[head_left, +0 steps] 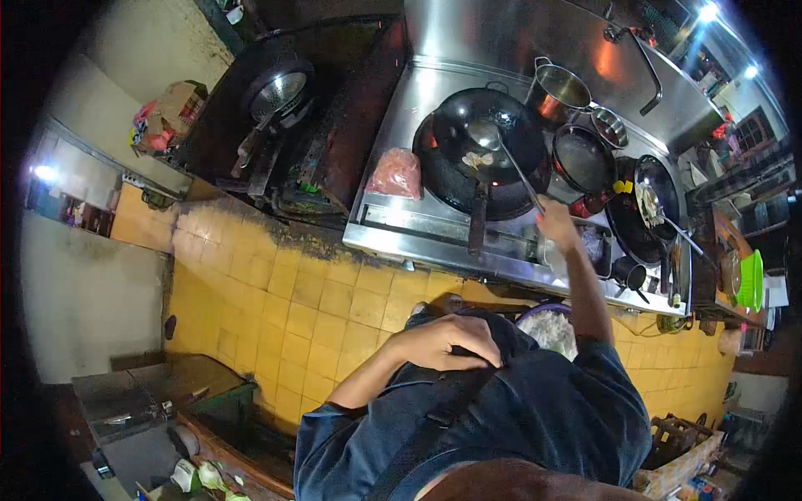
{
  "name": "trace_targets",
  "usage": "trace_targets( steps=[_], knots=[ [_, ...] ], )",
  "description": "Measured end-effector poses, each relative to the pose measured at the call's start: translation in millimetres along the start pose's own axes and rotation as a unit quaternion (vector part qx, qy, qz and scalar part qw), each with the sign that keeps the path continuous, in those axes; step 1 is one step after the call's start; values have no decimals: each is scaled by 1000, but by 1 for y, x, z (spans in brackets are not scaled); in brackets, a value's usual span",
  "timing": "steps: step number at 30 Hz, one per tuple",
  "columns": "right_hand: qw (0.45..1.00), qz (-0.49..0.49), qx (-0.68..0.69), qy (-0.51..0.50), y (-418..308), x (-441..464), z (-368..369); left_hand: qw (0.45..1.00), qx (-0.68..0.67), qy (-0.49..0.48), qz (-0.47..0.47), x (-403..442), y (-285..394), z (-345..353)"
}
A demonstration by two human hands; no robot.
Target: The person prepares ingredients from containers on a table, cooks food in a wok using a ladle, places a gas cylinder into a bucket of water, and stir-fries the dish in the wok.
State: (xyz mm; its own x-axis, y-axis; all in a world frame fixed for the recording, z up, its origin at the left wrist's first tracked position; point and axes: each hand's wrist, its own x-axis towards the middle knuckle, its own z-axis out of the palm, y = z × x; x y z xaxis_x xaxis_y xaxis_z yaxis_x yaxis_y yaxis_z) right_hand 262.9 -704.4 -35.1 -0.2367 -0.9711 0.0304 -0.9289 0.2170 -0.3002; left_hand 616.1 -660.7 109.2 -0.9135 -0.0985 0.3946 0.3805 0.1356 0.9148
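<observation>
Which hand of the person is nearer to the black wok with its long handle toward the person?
Right. The right hand is at the near right side of the wok, gripping the ladle that reaches into it; the left hand is farther back, at the waist.

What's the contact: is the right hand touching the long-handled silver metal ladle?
Touching: the head view shows the right hand closed around the handle end of the ladle.

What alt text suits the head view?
The right hand holds a long-handled ladle in a black wok with pale food, on a steel stove. The left hand is at the waist; a pinkish bag lies left of the wok, a metal pot right.
</observation>
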Motion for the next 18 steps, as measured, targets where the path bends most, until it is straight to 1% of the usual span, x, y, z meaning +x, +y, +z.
trace_targets(
  steps=[1, 2, 3, 5, 6, 7, 8, 9, 10, 11, 12, 13, 14, 15, 16, 17, 18],
  knots=[
    [995, -82, 37, 37, 1, -12, -14, 1000, -21, 11, 6, -2, -1, 0],
    [995, -62, 70, -16, -20, -24, -50, 1000, -28, 10, 9, -4, -1, -3],
    [995, -64, 73, -14, -20, -29, -54, 999, -44, 13, 19, -5, 0, -6],
    [988, -46, 115, -89, -3, -37, -61, 998, -48, -3, 47, -5, 1, -14],
    [990, -87, 110, -26, 17, -38, -36, 998, -49, -7, 46, -3, 0, -15],
    [990, -81, 111, -24, 20, -35, -20, 998, -44, 9, 46, -2, -1, -15],
    [998, -10, 46, -35, 17, -31, -6, 998, -41, 25, 45, -1, -3, -13],
    [997, 61, -19, -45, 10, -28, 2, 997, -23, 42, 66, 2, -5, -10],
    [989, 116, -15, -91, -10, -24, -6, 995, 14, 53, 82, 5, -7, -9],
    [989, 119, -15, -88, -18, -19, -3, 992, 53, 66, 99, 6, -8, -7],
    [987, 155, -1, -51, -24, -14, 4, 992, 52, 62, 99, 7, -8, -5],
    [982, 190, 13, -15, -25, -9, 12, 981, 135, 74, 118, 7, -7, -3],
    [981, 192, 13, -13, -24, -5, 21, 963, 216, 85, 136, 8, -8, 0],
    [985, 172, -4, 10, -25, -1, 29, 953, 225, 96, 179, 11, -10, 4],
    [988, 151, -21, 31, -23, 3, 35, 950, 224, 87, 199, 13, -11, 3],
    [988, 151, -22, 29, -17, 8, 37, 947, 222, 80, 218, 15, -12, 2],
    [990, 140, -9, -19, -8, 13, 36, 946, 227, 89, 213, 18, -14, 3]
  ],
)
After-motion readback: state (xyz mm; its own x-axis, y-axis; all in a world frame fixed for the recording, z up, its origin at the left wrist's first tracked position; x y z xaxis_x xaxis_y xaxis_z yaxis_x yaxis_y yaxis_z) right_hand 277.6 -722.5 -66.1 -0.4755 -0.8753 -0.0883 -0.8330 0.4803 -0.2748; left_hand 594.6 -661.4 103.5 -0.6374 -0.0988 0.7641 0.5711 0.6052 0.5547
